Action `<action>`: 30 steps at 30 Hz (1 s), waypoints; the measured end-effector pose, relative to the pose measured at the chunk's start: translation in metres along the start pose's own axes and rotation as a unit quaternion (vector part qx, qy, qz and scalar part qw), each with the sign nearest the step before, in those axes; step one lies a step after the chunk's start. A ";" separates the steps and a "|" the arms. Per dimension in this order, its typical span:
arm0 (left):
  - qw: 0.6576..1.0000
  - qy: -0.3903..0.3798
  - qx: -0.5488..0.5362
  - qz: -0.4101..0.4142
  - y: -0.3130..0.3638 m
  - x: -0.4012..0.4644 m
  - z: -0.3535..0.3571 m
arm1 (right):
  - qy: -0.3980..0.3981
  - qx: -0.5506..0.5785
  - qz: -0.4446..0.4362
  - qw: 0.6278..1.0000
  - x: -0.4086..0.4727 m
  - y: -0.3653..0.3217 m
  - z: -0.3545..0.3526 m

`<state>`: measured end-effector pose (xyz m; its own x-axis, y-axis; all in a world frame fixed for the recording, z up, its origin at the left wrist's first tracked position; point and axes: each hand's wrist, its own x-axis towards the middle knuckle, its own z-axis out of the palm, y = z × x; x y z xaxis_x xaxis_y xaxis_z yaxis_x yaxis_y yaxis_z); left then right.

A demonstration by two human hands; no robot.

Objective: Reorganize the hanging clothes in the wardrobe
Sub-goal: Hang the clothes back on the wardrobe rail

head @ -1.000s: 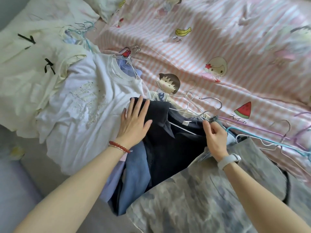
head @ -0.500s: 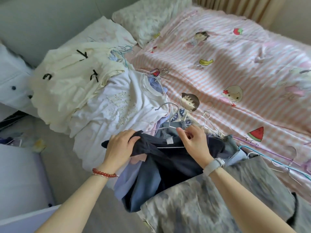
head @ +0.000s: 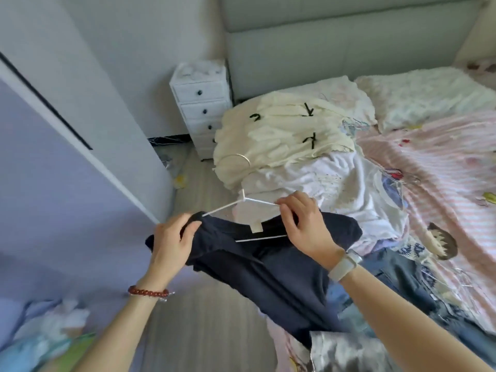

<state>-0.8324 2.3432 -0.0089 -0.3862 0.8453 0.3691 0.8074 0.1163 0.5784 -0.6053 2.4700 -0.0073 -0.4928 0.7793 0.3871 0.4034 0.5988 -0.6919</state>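
Note:
A dark navy garment (head: 271,275) hangs on a white wire hanger (head: 236,204) held above the floor beside the bed. My left hand (head: 171,242) grips the garment's left shoulder over the hanger end. My right hand (head: 300,224) pinches the hanger's right arm and the garment's collar. The hanger's hook (head: 236,161) points away, toward a pile of cream and white clothes (head: 290,146) on the bed.
A pink striped bedspread (head: 442,167) covers the bed at right, with jeans and more hangers (head: 413,275) at its edge. A white drawer unit (head: 201,103) stands by the headboard. A wardrobe door (head: 53,162) fills the left. Wooden floor (head: 209,326) lies below.
Both hands lifted the navy garment on its hanger off the bed and swung it left. The view turned left, bringing the wardrobe door and drawer unit into sight.

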 end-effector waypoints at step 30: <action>0.762 0.368 0.452 -0.283 -0.190 -0.169 -0.440 | -0.229 0.138 -0.255 0.929 0.067 -0.458 0.380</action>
<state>-1.1165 1.9486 0.1389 -0.6644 0.0440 0.7461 0.2673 0.9462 0.1822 -1.1165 2.1773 0.1038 -0.8676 0.2095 0.4510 -0.1540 0.7492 -0.6442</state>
